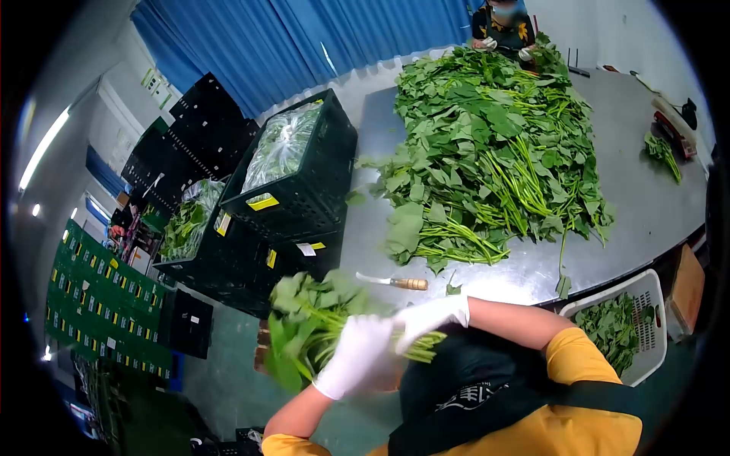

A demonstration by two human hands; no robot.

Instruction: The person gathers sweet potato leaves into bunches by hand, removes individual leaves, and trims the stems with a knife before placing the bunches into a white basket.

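My left hand [354, 356], in a white glove, is wrapped round a bunch of leafy greens [308, 315] below the table's near left edge. The leaves spread to the left and the cut stems point right. My right hand [432, 319], also gloved, is closed on the same bunch near its stem ends. Both hands are slightly blurred and close together. A knife [409, 283] with a wooden handle lies on the metal table [525, 275] just beyond them. Behind it rises a large heap of leafy greens [494, 159].
Dark crates [315, 178] with bagged greens stand left of the table, more crates [201, 129] behind. A white basket [652, 323] of leaves is at lower right. A small bunch [663, 156] lies far right. Another person [503, 30] stands at the far end.
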